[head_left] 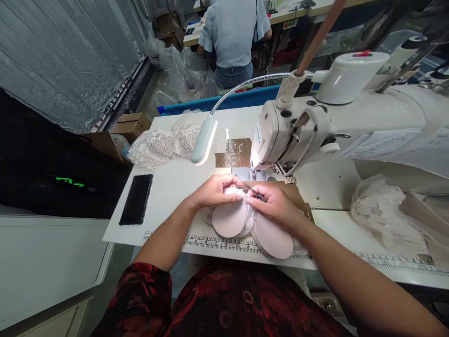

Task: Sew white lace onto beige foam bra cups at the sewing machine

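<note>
A white lace bra (229, 219) with smooth pale cups lies near the table's front edge, its cup insides facing up. My left hand (219, 191) pinches its lace between thumb and fingers at the upper middle. In my right hand (271, 203) is a small pair of dark thread snips (258, 194), the tips pointing left toward the lace by my left fingers. The right thumb rests on the bra's centre. Just beyond both hands is the sewing machine's needle area (254, 174).
A white sewing machine (280, 135) stands at right, with a lamp (204, 140) on a bent neck. More lace pieces lie at back left (154, 147) and right (382, 210). A phone (136, 199) lies at left. A person (235, 37) sits beyond.
</note>
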A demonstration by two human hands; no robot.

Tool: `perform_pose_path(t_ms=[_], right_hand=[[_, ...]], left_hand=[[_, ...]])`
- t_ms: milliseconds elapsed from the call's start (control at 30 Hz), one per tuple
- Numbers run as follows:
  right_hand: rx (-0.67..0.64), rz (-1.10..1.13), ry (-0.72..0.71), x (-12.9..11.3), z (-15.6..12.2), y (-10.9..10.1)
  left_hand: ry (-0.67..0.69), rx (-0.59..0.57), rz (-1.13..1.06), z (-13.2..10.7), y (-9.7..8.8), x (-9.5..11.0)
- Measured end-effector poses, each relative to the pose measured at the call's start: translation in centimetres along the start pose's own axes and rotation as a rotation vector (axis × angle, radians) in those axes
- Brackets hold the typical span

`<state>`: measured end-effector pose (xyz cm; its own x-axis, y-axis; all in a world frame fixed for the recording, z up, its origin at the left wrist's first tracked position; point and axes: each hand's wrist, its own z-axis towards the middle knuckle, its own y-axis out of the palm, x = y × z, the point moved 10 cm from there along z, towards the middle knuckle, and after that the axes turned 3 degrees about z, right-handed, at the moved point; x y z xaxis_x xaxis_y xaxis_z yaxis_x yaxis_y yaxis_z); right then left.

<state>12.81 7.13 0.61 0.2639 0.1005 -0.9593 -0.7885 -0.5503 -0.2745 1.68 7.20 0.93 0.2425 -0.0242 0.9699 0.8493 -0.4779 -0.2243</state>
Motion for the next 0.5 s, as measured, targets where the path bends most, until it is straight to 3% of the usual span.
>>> perform_pose_path(t_ms=[233,500], right_hand=[[0.049,0.008,-0.059,-0.6,-0.2,-0.6],[0.024,0.168,0.008,0.8,-0.4,-1.1]], left_hand=[[-0.159,-0.059,-0.098,-0.1,0.9,-1.1],[-0.176,-0.059,-0.183,-0.2,0.9,-1.5]])
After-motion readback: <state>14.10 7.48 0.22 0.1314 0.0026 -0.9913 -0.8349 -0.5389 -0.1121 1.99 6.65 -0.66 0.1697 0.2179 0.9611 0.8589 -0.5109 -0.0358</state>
